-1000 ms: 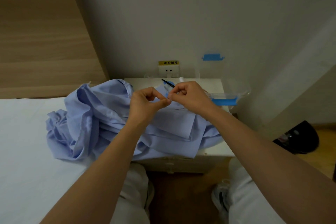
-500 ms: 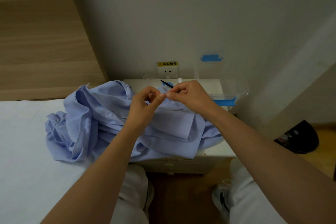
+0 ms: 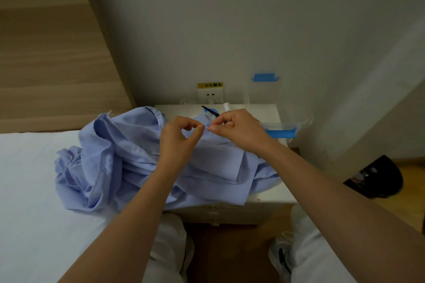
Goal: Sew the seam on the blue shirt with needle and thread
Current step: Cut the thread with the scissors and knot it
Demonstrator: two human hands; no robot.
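We sit facing a pale wall with a wood-grain headboard panel [image 3: 53,48] at the left, a white bed [image 3: 30,190] below it and a small white bedside cabinet [image 3: 273,197] straight ahead. The blue shirt [image 3: 110,161] lies crumpled across both, half on the bed and half on the cabinet top. Our left hand [image 3: 177,140] and right hand [image 3: 239,131] are raised just above the shirt, each with thumb and forefinger pinched narrow and the tips nearly meeting; between them we see a short pale bit, probably thread or needle, too fine for us to tell which. Behind the hands a dark pen-like tool [image 3: 210,111] rests on the cabinet, and a clear box with a blue latch [image 3: 280,132] sits at its right edge. A wall socket [image 3: 210,94] carries a yellow label.
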